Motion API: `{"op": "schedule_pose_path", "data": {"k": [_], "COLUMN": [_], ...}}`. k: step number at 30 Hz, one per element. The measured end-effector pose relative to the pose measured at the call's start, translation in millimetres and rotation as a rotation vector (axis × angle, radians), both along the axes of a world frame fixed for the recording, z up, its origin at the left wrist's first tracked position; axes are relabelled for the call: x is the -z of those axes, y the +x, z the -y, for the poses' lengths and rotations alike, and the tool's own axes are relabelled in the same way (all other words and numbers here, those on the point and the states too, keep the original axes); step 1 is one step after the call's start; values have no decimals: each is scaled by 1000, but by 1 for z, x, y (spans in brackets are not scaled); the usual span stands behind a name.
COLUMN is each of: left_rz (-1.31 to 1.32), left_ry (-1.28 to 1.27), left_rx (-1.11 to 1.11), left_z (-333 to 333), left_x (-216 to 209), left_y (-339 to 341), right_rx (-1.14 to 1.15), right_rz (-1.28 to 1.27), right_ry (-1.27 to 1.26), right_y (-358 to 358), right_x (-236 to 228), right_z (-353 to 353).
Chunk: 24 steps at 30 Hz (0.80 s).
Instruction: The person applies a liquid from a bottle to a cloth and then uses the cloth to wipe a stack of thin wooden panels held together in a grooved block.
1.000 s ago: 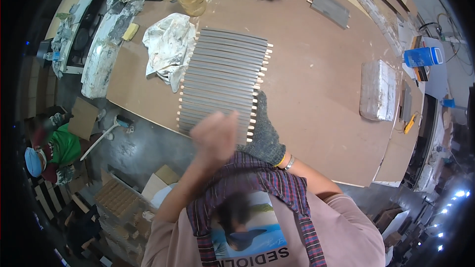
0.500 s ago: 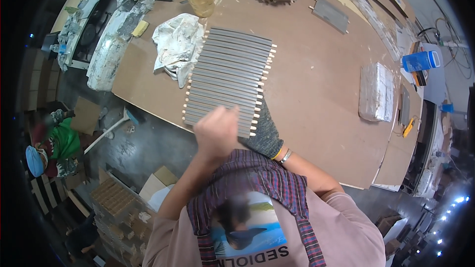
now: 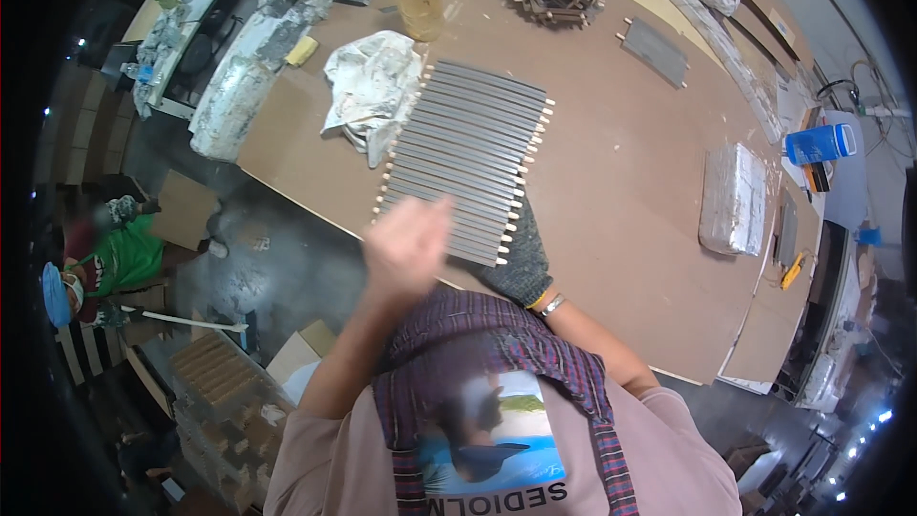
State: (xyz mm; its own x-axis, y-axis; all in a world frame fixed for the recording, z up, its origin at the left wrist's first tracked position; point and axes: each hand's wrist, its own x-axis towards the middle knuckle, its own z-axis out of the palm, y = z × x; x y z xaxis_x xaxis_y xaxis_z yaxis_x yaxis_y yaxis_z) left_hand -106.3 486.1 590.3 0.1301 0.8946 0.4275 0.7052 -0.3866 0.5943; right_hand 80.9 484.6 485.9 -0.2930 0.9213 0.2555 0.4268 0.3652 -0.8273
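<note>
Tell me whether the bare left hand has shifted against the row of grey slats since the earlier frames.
No real shift. The blurred left hand hovers over the near left corner of the row of grey slats, just as before; the camera moved, not the hand against them.

**Bright centre, dark fisheye rim**

Even overhead light falls on the brown table (image 3: pixel 630 191), with soft, short shadows and no harsh glare. The raised left hand (image 3: pixel 406 248) is motion-blurred. Straight edges bend outward; corners fade to black, with small lights glinting at lower right.

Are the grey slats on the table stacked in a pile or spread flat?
Spread flat: the grey slats lie side by side in one row on the table.
</note>
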Motion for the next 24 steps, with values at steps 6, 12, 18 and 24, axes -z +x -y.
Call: {"op": "schedule_pose_path", "data": {"k": [6,12,18,24], "left_rz": [-115,-289,-108,-108], "left_ry": [-99,-20,-113,-226], "left_rx": [-460,-378,47,328], "left_z": [-72,-169,-269,-329], "left_x": [33,64,81,123], "left_y": [-160,-216,-182,-187], "right_rx": [-33,129,408,784], "right_rz": [-22,71,353,383], "right_ry": [-173,-14,29,-90], "right_y": [0,-22,-23,-53], "right_x": [13,-28,-8,-13], "right_z": [-3,-6,19,75]}}
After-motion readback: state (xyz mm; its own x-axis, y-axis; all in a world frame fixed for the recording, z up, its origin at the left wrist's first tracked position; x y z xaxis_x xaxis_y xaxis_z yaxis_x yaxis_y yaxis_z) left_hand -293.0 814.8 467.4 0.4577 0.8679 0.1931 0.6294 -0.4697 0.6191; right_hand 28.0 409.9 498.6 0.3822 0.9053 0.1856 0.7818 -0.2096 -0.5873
